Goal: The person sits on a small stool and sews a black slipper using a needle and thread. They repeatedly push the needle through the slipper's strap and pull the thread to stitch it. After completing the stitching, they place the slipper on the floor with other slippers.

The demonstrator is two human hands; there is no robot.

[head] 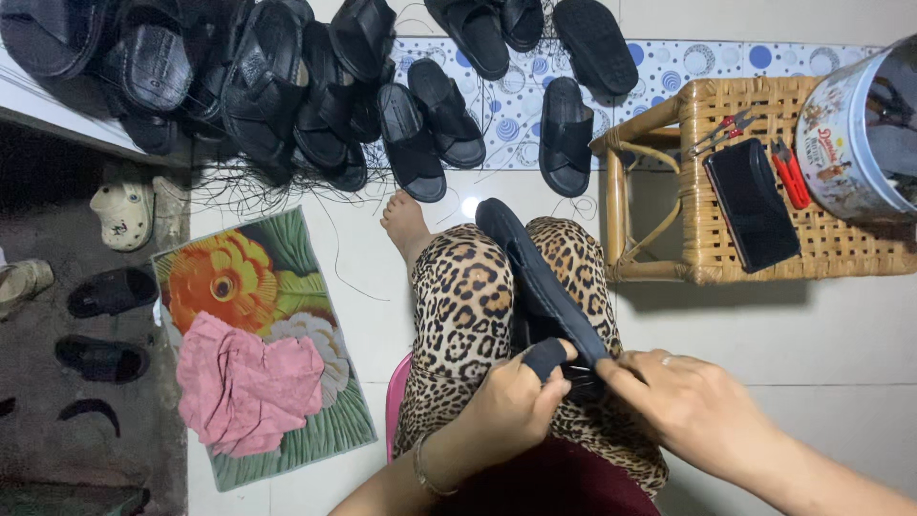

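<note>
Two bare hands meet low in the view, over a lap in leopard-print trousers; the left hand, with a thin bracelet at the wrist, pinches the strap of a black sandal between thumb and fingers; the right hand, a ring on one finger, closes its fingers on the sandal's near end, just beside the left hand; the sandal lies along the lap, its far tip pointing away toward a bare foot on the pale tiled floor; to the right stands a woven rattan stool, carrying a black phone, red-handled snips, small pliers and a round printed tin at its edge; across the top, a heap of black sandals tangled in loose dark thread lies well apart from the hands; to the left, a mat with an orange fish picture holds a crumpled pink cloth; beyond it, a few more shoes sit on darker ground.
</note>
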